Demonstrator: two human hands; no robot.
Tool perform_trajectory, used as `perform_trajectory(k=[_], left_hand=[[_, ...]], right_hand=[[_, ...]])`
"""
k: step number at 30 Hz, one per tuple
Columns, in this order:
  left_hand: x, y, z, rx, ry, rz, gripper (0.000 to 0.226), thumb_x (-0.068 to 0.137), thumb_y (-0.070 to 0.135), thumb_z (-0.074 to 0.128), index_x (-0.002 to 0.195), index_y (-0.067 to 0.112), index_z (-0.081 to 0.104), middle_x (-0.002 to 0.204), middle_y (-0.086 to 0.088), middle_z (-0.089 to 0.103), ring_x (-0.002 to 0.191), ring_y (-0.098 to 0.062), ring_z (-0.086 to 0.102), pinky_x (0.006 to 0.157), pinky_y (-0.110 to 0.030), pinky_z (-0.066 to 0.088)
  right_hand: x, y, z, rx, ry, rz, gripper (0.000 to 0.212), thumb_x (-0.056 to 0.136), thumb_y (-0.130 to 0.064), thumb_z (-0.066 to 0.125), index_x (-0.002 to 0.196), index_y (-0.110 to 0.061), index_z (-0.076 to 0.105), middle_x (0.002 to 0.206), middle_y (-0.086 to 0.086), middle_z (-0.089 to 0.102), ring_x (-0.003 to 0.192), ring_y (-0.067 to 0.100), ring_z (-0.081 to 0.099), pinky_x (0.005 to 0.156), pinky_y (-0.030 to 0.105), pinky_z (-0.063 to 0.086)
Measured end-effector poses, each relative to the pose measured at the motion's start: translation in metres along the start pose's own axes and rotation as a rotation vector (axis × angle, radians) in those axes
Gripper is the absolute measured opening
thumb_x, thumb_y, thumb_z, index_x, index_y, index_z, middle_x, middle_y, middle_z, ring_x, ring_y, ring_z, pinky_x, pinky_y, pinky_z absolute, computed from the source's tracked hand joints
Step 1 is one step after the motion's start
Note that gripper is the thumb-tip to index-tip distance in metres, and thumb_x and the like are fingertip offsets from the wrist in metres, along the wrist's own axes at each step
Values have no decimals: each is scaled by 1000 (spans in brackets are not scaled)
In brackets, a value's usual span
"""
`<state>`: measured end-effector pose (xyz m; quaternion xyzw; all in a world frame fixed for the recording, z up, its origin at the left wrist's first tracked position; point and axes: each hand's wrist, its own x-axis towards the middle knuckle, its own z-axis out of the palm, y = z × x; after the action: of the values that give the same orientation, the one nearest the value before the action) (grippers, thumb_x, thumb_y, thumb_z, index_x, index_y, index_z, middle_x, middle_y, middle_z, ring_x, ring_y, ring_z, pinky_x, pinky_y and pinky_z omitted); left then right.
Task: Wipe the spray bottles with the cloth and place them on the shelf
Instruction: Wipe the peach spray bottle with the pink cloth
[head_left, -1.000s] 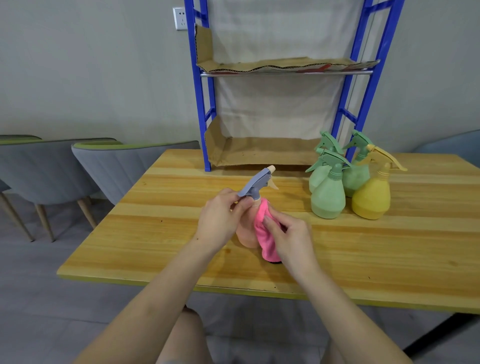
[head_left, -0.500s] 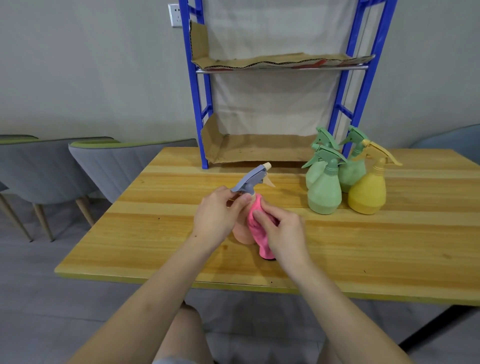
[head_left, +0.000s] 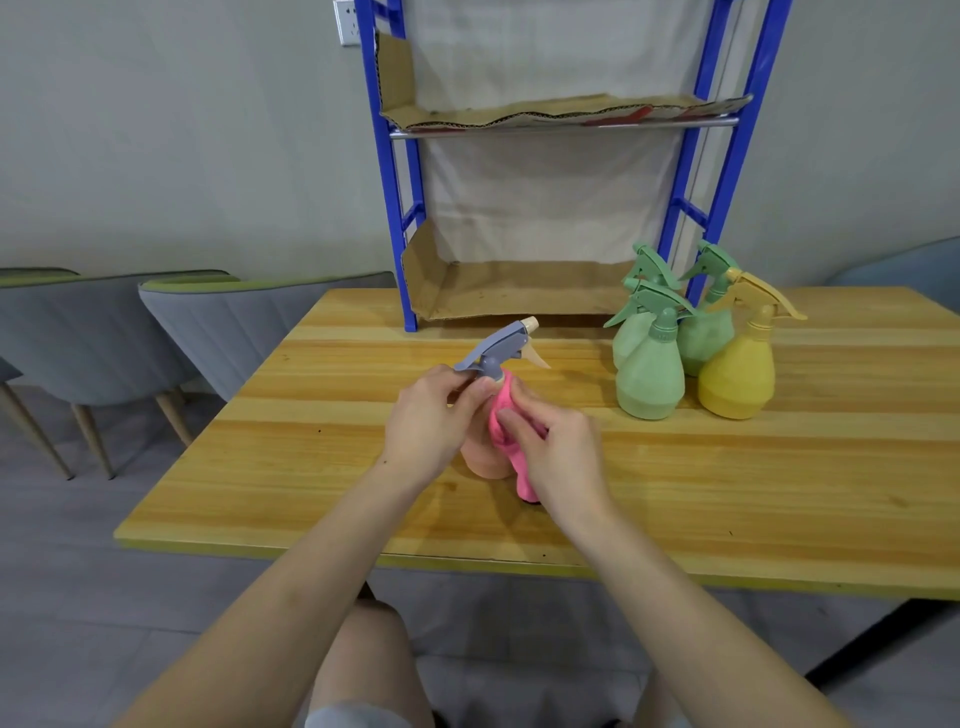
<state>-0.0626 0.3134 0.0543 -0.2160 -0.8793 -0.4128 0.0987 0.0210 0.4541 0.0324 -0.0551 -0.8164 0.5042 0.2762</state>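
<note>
At frame centre, the left hand (head_left: 431, 421) pinches the neck of the peach spray bottle (head_left: 485, 457) to steady it upright on the table (head_left: 727, 493) while the right hand (head_left: 558, 457) presses the pink cloth (head_left: 506, 415) against its side, the blue shelf (head_left: 519, 296) behind awaiting it.

Soft even light, faint shadows, wide-angle bending at edges.

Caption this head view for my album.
Left hand steadies a peach spray bottle while right hand wipes with pink cloth.
</note>
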Motion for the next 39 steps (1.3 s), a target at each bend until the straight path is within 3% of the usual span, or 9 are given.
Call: perform_trajectory(k=[3,6,11,15,20,24,27,33,39], left_hand=[[-2,0,2,-17,9,9,33,103,47,58,115,23,77,106,2,70,97,-21,65,81,-39,51],[-3,2,2,-22,5,5,32,104,45,58,116,22,77,107,2,69,97,-21,64,81,-38,50],[-1,-1,2,-18,-17,25,30,104,43,57,108,20,76,102,2,68,93,-20,63,77,-36,48],[3,-2,-1,-27,-46,50,27,104,40,58,102,20,76,93,5,64,86,-16,60,71,-29,40],[6,-7,-2,-67,-61,57,22,105,34,58,85,33,64,83,12,57,80,-11,55,70,-28,36],[3,-7,0,-86,-56,31,15,104,37,59,102,26,68,96,10,67,96,-19,66,81,-34,47],[0,-9,0,-114,-44,-11,30,92,57,65,111,33,64,103,18,73,103,-15,70,104,-51,50],[-5,-6,3,-169,-25,56,35,97,46,65,119,20,68,112,11,73,108,-9,68,99,-46,54],[-3,-8,4,-62,1,41,56,95,54,51,133,17,68,111,9,57,108,-18,59,102,-57,46]], right_hand=[[-14,19,-8,-105,-61,24,46,97,-9,72,140,-23,66,141,-3,65,131,9,61,98,1,42],[-21,34,-16,-67,-122,164,41,98,-6,71,137,-18,68,127,4,73,107,23,73,67,0,47],[-8,16,-9,-100,-4,78,34,94,-14,77,128,-21,75,126,1,76,114,7,70,95,16,51],[7,-2,1,51,3,85,40,95,-15,77,134,-22,71,110,-18,74,86,-25,60,77,-1,43],[-12,29,-7,-85,-51,171,33,95,-13,77,125,-26,77,101,-6,79,68,-6,61,60,5,44],[-10,34,-8,-84,-37,215,27,93,-10,78,117,-21,80,93,3,79,78,12,68,64,10,47],[-1,20,-4,-28,30,177,29,92,-11,79,119,-20,79,106,-5,80,82,-5,66,73,0,43],[-5,11,5,54,26,-8,38,97,-10,74,132,-23,73,131,-14,71,120,-5,66,102,13,49],[-12,42,-8,-118,-71,140,33,94,-8,76,125,-21,77,111,4,79,92,13,73,70,1,44]])
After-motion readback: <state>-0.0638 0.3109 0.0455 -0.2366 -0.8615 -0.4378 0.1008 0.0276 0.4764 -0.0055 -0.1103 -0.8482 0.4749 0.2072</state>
